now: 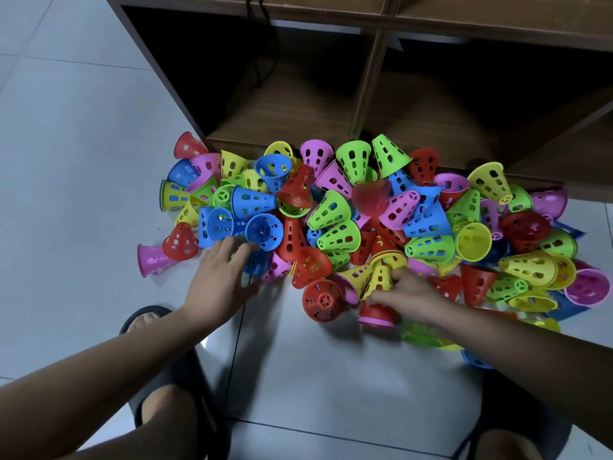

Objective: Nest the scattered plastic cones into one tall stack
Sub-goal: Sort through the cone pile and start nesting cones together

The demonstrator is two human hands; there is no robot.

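My right hand [409, 292] grips the short stack [378, 315] at the near edge of the pile [331, 210]; it stands roughly upright, its narrow end away from me. My left hand [217, 277] is spread and slack, holding nothing, fingertips beside a blue cone [263, 232] that lies mouth toward me, left of the stack; the left hand is nearer, so I judge it should fetch that cone across. All of it lies on pale tiles [315, 376], hard against a brown shelf [282, 104].
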